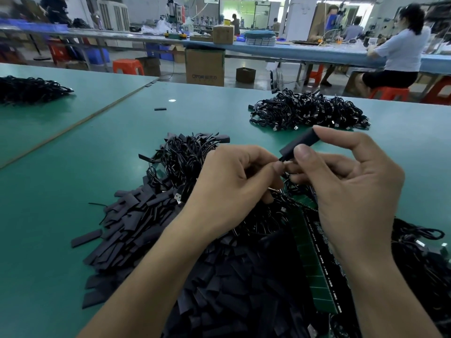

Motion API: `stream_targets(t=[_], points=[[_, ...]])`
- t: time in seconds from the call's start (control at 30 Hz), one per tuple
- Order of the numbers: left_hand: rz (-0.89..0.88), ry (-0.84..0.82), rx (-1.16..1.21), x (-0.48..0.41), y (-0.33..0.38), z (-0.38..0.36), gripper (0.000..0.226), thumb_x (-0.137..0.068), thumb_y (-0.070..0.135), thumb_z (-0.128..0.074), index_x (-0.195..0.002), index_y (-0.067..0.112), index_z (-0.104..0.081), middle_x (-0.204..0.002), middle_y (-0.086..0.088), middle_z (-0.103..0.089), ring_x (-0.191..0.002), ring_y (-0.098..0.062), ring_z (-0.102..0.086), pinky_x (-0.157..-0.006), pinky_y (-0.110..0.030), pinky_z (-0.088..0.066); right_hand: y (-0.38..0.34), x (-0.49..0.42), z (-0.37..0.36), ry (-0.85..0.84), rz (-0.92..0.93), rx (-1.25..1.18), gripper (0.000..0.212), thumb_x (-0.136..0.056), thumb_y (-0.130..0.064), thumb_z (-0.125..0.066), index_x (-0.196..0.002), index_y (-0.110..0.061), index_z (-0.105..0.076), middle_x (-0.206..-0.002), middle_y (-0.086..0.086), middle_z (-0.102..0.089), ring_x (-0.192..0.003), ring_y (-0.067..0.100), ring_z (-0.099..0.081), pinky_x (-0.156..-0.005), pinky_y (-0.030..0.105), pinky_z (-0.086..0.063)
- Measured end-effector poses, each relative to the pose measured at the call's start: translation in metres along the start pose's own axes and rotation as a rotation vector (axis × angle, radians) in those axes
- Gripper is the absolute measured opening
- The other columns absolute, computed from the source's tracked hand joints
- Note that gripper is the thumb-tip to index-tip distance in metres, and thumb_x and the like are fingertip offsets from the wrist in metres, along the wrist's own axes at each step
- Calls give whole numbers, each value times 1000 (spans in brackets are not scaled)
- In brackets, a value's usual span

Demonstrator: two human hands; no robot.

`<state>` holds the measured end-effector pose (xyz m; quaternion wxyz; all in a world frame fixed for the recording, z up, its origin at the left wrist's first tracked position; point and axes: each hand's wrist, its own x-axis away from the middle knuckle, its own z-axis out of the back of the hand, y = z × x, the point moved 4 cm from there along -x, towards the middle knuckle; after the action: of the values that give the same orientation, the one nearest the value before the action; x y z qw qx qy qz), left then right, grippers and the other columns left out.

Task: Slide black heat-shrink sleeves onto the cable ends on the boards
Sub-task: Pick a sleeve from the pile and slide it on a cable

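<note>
My right hand [349, 181] pinches a black heat-shrink sleeve [299, 145] between thumb and forefinger, holding it tilted above the table. My left hand [234, 184] pinches a cable end [283, 161] right at the sleeve's lower mouth; the two touch there. Below my hands lies a green board strip [313, 264] with black cables attached. A big heap of loose flat black sleeves [136, 223] spreads at the lower left and centre. Tangled black cables [185, 154] lie behind my left hand.
A second pile of black cables [310, 111] sits at the back right of the green table [73, 167], a third [29, 89] at the far left. One stray sleeve [160, 109] lies mid-table. A seated person [400, 52] works at the bench behind.
</note>
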<state>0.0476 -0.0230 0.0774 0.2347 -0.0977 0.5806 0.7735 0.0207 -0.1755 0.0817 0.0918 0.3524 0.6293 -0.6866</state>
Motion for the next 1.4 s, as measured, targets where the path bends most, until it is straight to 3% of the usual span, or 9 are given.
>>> stream_targets(t=[0.17, 0.33, 0.47, 0.57, 0.73, 1.1, 1.27, 1.4], points=[[-19, -5, -9, -1, 1, -1, 15, -96, 13, -65, -84, 13, -72, -66, -2, -72, -52, -16, -68, -55, -34, -58, 4, 1, -3, 2, -22, 3, 31, -88, -18, -76, -112, -35, -65, -80, -11, -77, -66, 13, -74, -64, 23, -59], [-24, -23, -47, -1, 2, -1, 15, -97, 11, -62, -84, 13, -69, -63, -5, -67, -45, -13, -62, -47, -23, -50, 2, 0, -3, -33, -26, -16, 36, -89, -11, -75, -116, -34, -66, -80, -8, -77, -69, 12, -74, -63, 18, -57], [-69, -23, -97, -2, 3, -4, 16, -99, 17, -59, -86, 18, -67, -61, -11, -59, -50, -28, -54, -45, -38, -44, -2, -3, 1, -25, -3, -19, 34, -88, -8, -74, -115, -27, -68, -81, -7, -77, -70, 13, -75, -62, 19, -57], [-71, -13, -79, -1, 4, -4, 15, -99, 18, -60, -87, 19, -68, -62, -10, -59, -50, -28, -53, -45, -40, -44, -4, -2, 1, -7, 11, 8, 34, -89, -8, -72, -117, -26, -68, -83, -9, -77, -72, 11, -75, -61, 19, -57], [-64, 27, -56, -2, 4, -3, 20, -96, 15, -65, -79, 25, -68, -63, 4, -68, -46, -6, -55, -47, -22, -44, -6, 3, -2, 28, 54, 134, 33, -89, -26, -74, -118, -40, -67, -84, -15, -76, -74, 10, -74, -68, 36, -61], [-57, 16, 1, 0, 2, -8, 19, -97, 17, -62, -78, 21, -64, -63, 4, -68, -44, -7, -57, -46, -21, -43, -7, 2, -3, -28, 18, 173, 35, -86, -30, -74, -117, -44, -66, -84, -16, -76, -76, 11, -74, -67, 50, -60], [-52, 6, -4, 0, 2, -10, 21, -98, 17, -62, -79, 25, -64, -64, 5, -68, -44, -9, -58, -46, -22, -43, -7, 3, -2, -23, 2, 179, 25, -86, -36, -74, -108, -44, -65, -78, -16, -75, -65, 12, -72, -65, 44, -60], [-67, -9, 17, 0, 4, -10, 15, -97, 21, -61, -83, 20, -67, -67, 4, -70, -44, -11, -60, -45, -24, -48, -9, 2, 0, -25, -5, 127, 23, -89, -27, -76, -102, -36, -59, -73, -14, -74, -58, 7, -70, -57, 22, -56]])
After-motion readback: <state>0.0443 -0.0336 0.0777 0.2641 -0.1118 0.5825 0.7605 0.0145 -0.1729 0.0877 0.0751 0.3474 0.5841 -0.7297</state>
